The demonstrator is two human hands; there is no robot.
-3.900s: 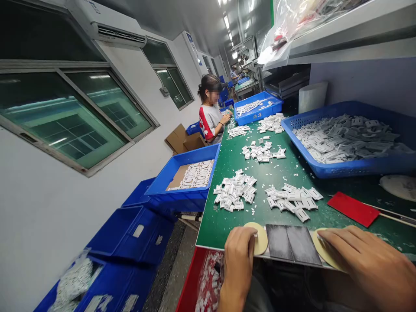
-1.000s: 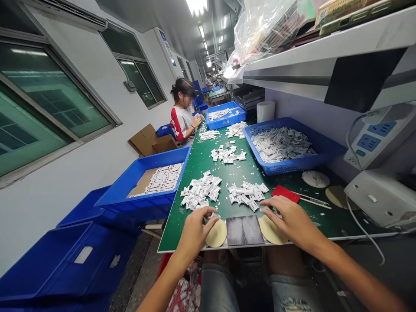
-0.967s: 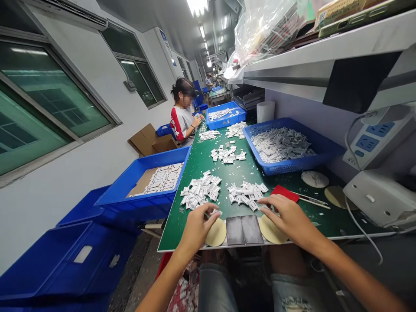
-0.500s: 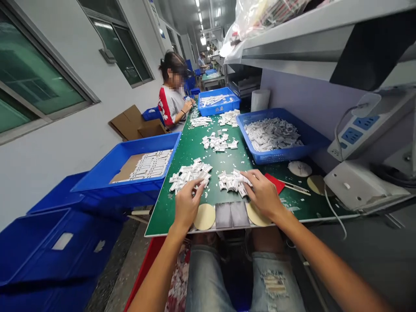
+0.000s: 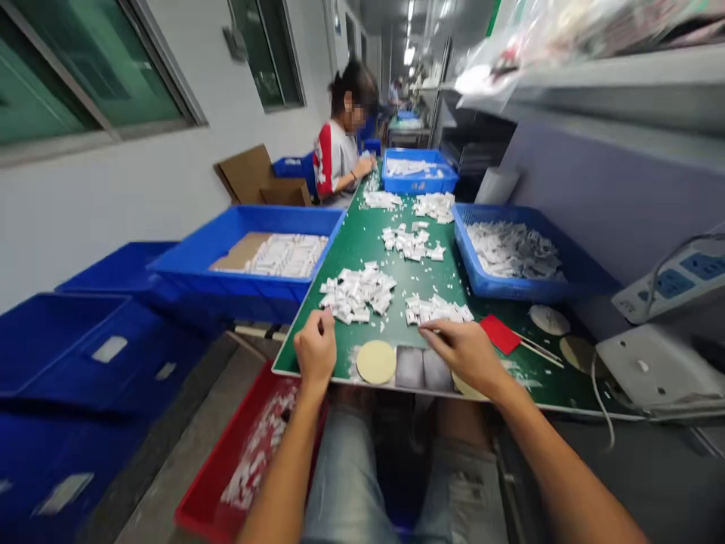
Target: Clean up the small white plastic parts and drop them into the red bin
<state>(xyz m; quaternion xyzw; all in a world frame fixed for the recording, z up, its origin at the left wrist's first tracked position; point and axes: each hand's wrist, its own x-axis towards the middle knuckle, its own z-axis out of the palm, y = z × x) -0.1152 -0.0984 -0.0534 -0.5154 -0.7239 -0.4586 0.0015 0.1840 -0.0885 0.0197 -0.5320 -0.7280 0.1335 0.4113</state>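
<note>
Holds left hand fisted near small white plastic pieces, right hand at a second heap — cannot tell its grip. Looks partway, with plenty left in blue plastic basket beyond.

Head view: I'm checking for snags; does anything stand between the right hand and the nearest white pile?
Nothing visible: the right hand is at the edge of the white pile; the red sheet lies beside it.

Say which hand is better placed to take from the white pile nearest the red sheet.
Likely the right hand: its fingertips are by that pile, while the curled left hand is near the table's left corner.
</note>
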